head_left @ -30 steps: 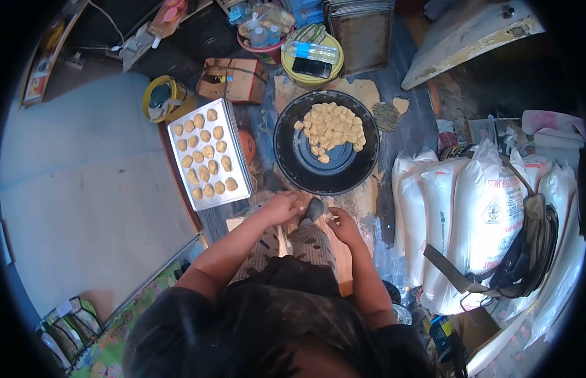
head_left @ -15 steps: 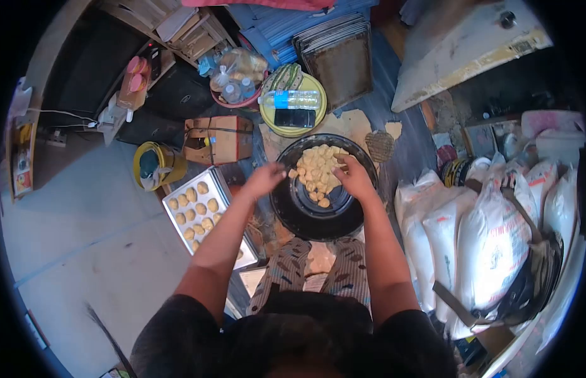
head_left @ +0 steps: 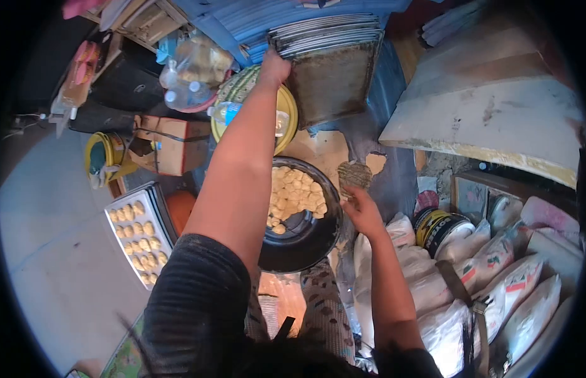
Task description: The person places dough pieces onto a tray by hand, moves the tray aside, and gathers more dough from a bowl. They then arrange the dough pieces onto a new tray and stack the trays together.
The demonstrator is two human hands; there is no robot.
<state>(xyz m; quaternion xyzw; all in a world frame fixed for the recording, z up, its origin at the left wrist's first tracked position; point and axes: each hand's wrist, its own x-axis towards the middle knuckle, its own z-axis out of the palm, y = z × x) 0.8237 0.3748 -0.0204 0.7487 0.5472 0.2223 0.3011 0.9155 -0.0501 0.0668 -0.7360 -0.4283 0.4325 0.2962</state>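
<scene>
My left hand (head_left: 275, 68) reaches far forward, its fingers closed at the left edge of a stack of dark metal baking trays (head_left: 334, 85); the fingertips are partly hidden. My right hand (head_left: 363, 213) is beside the right rim of a black basin (head_left: 305, 255), fingers loosely apart and holding nothing, close to a round brown woven pad (head_left: 354, 177). Small pale dough pieces (head_left: 298, 191) fill much of the basin, partly covered by my left forearm. To the left, a white-lined tray (head_left: 119, 236) carries rows of dough balls (head_left: 142, 244).
Under my left arm, a bottle (head_left: 227, 112) lies on a yellow lid (head_left: 286, 123). A cardboard box (head_left: 170, 145) and yellow bucket (head_left: 107, 157) stand at left. White sacks (head_left: 444, 327) crowd the right, below a pale board (head_left: 482, 126).
My left hand has left the basin and moved forward to the tray stack. My right hand has moved off the dough to beyond the basin's right rim. The view has shifted.
</scene>
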